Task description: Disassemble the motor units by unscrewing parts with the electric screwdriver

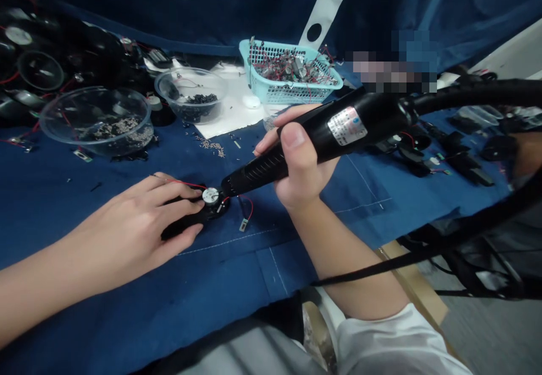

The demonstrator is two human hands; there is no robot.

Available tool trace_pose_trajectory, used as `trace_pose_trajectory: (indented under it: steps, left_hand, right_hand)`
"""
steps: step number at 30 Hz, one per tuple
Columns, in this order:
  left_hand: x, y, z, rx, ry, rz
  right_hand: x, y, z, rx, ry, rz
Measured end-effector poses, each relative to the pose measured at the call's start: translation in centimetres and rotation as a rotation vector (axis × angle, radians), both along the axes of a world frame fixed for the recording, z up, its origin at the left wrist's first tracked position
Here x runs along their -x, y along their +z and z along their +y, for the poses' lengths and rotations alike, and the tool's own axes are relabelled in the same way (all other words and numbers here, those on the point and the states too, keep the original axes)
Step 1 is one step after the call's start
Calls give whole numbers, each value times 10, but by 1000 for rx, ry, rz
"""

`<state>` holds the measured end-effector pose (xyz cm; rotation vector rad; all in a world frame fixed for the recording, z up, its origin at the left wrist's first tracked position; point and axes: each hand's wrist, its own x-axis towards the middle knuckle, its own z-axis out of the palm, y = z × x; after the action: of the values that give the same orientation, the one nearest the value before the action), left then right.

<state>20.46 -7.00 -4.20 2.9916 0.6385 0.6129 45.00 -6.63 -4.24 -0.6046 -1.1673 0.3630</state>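
In the head view my right hand (pixel 302 166) is wrapped round a black electric screwdriver (pixel 315 138) with a silver label. Its nose slants down to the left, onto or just beside a small round silver motor (pixel 210 195). That motor sits on a black plastic housing (pixel 182 217), which my left hand (pixel 146 217) grips against the blue cloth. Red wires run from the motor, and a small connector board (pixel 244 225) lies at the end of one. The screwdriver's bit and part of the housing are hidden.
A light-blue basket (pixel 292 90) of wired parts stands at the back. Clear plastic bowls (pixel 97 121) hold screws and small black pieces; loose screws (pixel 212 146) lie near them. Black assemblies are heaped left and right. A thick black cable (pixel 478 95) leaves the screwdriver; a dark strap crosses the lower right.
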Motion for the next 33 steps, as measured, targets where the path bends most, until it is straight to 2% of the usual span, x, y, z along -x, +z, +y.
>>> trace_pose_trajectory:
  steps: [4,6,8,10,13,15,17,19,22,25,27,30,33]
  left_hand:
    - [2,6,5,17,7,47]
    - [7,11,13,39,-27,40]
    - [11,19,25,65,-47,-26]
    - [7,29,38,61,37,-152]
    - [-21,44,55,51,216,-245]
    - [-55,49,64,116,206,-110]
    - [-92,46,72,170,132,151]
    - [-124,37,79,194,86,297]
    - [-148,20,88,204,83,416]
    - [-150,10,92,191,71,459]
    - [-146,10,93,181,35,464]
    - [-140,20,91,163,-28,444]
    - [-126,42,81,133,-42,358]
  right_hand:
    - [0,3,1,-18,6,43]
    - [-8,9,3,-18,-50,115]
    - [-22,18,7,-25,-186,232]
    - [-40,26,12,-42,-380,335]
    - [-65,30,19,-78,-616,343]
    - [-75,28,22,-85,-684,298]
    - [-79,23,23,-67,-711,267]
    - [-78,19,23,-37,-718,234]
    - [-77,16,22,4,-729,195]
    - [-78,15,23,21,-736,183]
    - [-78,15,25,14,-723,181]
    - [-79,15,28,19,-676,227]
    - [-79,19,30,79,-611,365]
